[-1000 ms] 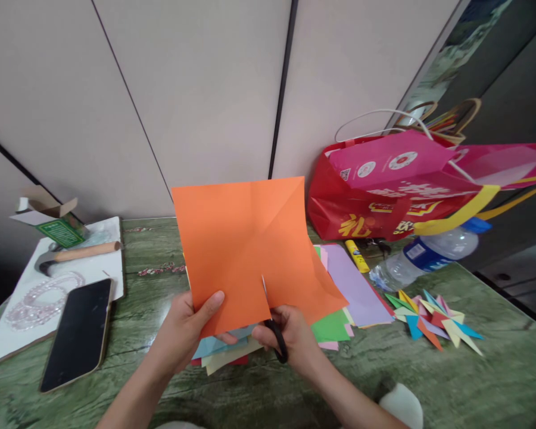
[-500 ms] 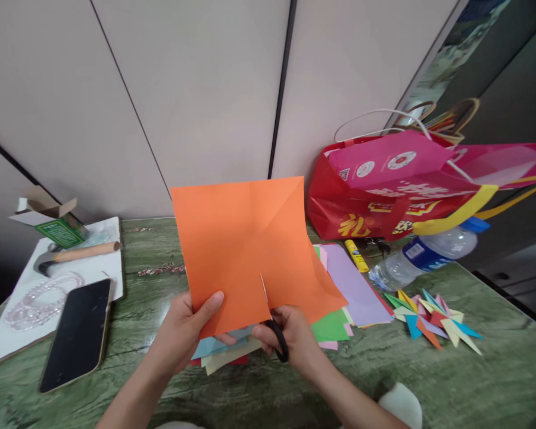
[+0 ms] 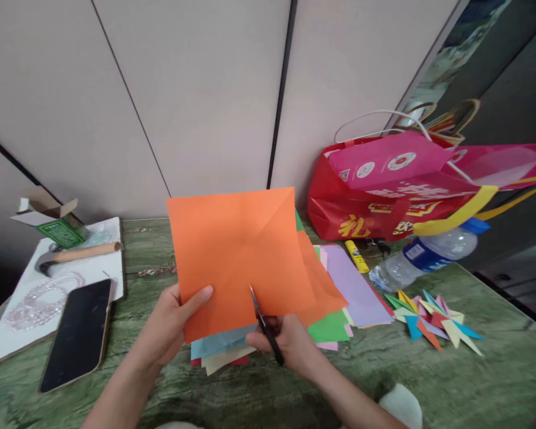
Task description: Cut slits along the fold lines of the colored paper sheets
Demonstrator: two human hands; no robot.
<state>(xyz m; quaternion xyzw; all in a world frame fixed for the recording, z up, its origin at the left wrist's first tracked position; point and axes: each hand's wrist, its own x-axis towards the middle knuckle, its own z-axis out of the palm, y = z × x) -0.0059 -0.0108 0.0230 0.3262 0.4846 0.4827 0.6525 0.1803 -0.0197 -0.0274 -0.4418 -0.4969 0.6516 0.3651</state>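
Observation:
My left hand (image 3: 172, 325) pinches the lower left edge of an orange sheet of paper (image 3: 232, 250), thumb on top and fingers beneath. The sheet is held up at a tilt and shows faint crease lines. My right hand (image 3: 290, 342) grips black-handled scissors (image 3: 268, 336), whose blade lies over the lower middle of the sheet and points up and left. Part of the scissors is hidden behind the paper and my fingers. Under the sheet lie light blue paper (image 3: 221, 344) and other coloured sheets. Another orange piece (image 3: 324, 286) rests to the right.
At right are green paper (image 3: 328, 326), purple paper (image 3: 355, 289), a yellow glue stick (image 3: 356, 256), a water bottle (image 3: 424, 253), a red bag (image 3: 361, 202) and folded paper pieces (image 3: 433, 319). At left are a phone (image 3: 77, 336), a sickle (image 3: 78, 254), beads (image 3: 38, 304) and a green box (image 3: 60, 226).
The orange sheet and both hands have shifted slightly left, and the sheet's top edge sits lower. The scissors have turned and their blade tip is further left; more orange paper shows at right.

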